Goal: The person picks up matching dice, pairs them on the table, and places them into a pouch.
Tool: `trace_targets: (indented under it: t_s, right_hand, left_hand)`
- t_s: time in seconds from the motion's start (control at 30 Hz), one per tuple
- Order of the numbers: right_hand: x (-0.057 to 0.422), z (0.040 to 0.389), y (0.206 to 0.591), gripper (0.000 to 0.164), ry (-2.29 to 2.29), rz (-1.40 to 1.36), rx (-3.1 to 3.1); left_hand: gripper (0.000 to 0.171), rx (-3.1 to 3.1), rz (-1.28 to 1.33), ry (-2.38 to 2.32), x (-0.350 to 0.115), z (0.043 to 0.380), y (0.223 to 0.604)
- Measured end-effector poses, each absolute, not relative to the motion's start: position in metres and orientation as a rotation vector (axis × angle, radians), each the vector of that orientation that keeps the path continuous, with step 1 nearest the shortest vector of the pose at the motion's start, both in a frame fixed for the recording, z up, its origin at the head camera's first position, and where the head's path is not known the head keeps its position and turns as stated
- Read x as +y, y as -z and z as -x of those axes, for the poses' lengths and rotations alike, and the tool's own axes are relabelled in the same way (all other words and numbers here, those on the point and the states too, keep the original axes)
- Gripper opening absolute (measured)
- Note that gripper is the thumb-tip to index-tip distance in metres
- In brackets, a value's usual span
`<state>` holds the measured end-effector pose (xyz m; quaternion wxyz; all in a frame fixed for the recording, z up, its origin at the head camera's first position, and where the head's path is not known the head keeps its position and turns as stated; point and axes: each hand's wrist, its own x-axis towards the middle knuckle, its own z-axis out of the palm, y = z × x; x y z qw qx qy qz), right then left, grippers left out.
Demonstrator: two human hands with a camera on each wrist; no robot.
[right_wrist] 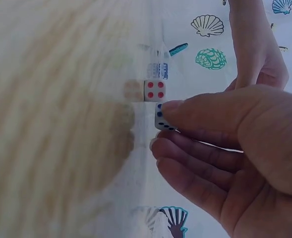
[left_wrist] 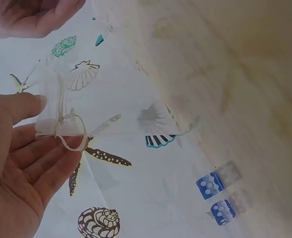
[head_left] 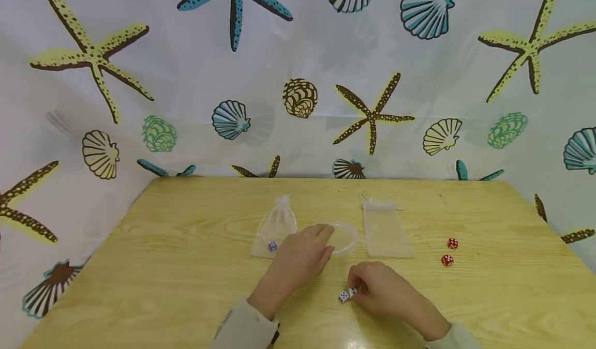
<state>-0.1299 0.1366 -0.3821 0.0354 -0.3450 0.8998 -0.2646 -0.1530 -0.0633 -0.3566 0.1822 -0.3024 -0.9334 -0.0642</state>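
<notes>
White cubic die (right_wrist: 162, 122), blue-spotted, sits pinched in the right hand (head_left: 382, 289).

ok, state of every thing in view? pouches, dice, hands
Left pouch: neck gathered.
Middle pouch: upright, mouth open.
Right pouch: looks flat, no die visible inside.
Blue dice: two; head view shows one through the left pouch.
Red dice: two, on the table, apart.
Free white die: on the table.
Held white die: pinched.
Left hand: at the middle pouch's mouth; grip unclear.
Right hand: pinching the held white die.
</notes>
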Motion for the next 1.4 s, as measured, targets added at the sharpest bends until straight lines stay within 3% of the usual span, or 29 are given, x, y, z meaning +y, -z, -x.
trace_targets:
  t_s: [0.93, 1.4]
  right_hand:
    - [0.129, 0.134, 0.345, 0.011, 0.971, 1.128, 2.994]
    - [0.113, 0.141, 0.344, 0.016, 1.022, 0.951, 3.277]
  left_hand:
    - [0.029, -2.588, 0.855, 0.164, -0.069, 0.155, 0.352]
    - [0.031, -2.644, 0.863, 0.152, -0.065, 0.151, 0.354]
